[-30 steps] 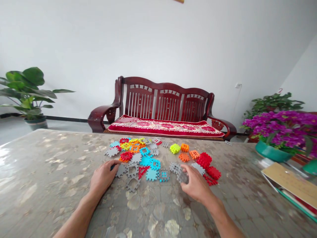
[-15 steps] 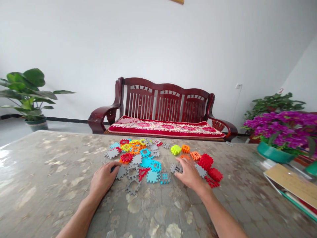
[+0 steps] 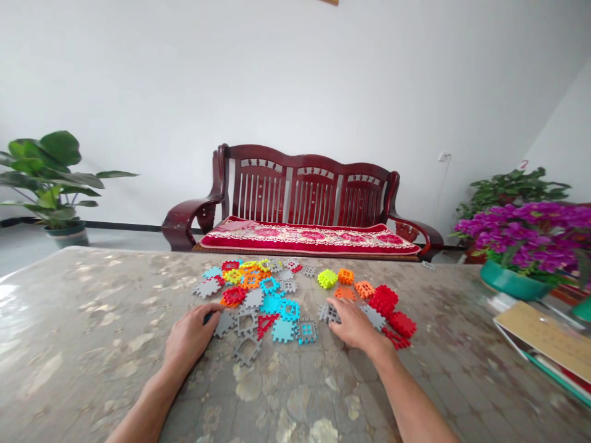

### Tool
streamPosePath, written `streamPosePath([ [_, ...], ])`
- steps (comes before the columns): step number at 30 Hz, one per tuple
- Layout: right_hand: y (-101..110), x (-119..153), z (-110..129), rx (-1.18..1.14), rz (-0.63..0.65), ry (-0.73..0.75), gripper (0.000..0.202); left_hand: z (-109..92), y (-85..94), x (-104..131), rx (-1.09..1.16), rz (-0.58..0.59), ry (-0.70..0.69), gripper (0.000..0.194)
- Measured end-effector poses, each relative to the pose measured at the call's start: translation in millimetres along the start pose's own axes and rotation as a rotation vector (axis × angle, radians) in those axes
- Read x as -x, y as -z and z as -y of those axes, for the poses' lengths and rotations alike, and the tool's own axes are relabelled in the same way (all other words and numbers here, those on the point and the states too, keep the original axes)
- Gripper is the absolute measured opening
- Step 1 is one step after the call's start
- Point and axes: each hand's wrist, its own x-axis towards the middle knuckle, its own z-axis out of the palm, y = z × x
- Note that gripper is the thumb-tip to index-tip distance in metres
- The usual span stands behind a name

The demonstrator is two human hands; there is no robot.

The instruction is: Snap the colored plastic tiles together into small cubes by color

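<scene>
My left hand (image 3: pixel 191 332) rests on the table at the left edge of a spread of toothed plastic interlocking tiles. Its thumb and index finger curl round something small and dark blue, mostly hidden. Just beyond the fingertips lies a plain grey tile (image 3: pixel 225 323), with a grey open-frame tile (image 3: pixel 247 351) nearby. My right hand (image 3: pixel 353 324) has thumb and index finger at opposite edges of a grey window tile (image 3: pixel 328 313), which lies low on the table. An orange tile (image 3: pixel 345 293) is past its fingertips, and another grey tile (image 3: pixel 373 316) is beside the knuckles.
Turquoise tiles (image 3: pixel 283 331) lie mid-table among red, yellow and grey ones. Red tiles (image 3: pixel 384 299) are stacked on the right, near a lime-green stack (image 3: pixel 327 279). Books (image 3: pixel 549 344) and a pot of purple flowers (image 3: pixel 517 283) stand far right. A wooden bench (image 3: pixel 314 191) is behind.
My right index finger has come down and closer to the thumb, about the grey window tile. My left hand has barely moved. The view has shifted slightly.
</scene>
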Motion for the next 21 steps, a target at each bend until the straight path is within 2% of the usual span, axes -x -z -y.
streamPosePath([
  [6, -2.6, -11.4, -17.6, -0.061, 0.014, 0.118, 0.062, 0.2, -0.6, -0.3, -0.002, 0.001, 0.001, 0.040],
  [14, -13.9, -14.3, -17.0, -0.180, -0.120, 0.121, 0.074, 4.6, -4.5, -3.2, -0.008, -0.025, -0.006, 0.038],
  [18, -18.7, -17.4, -16.3, -0.268, -0.216, 0.082, 0.062, 6.6, -5.8, -4.3, -0.001, -0.027, -0.020, 0.039],
  [21, -27.1, -21.2, -18.3, -0.363, -0.243, 0.043, 0.050, 7.8, -6.8, -4.7, 0.000, -0.021, -0.020, 0.039],
])
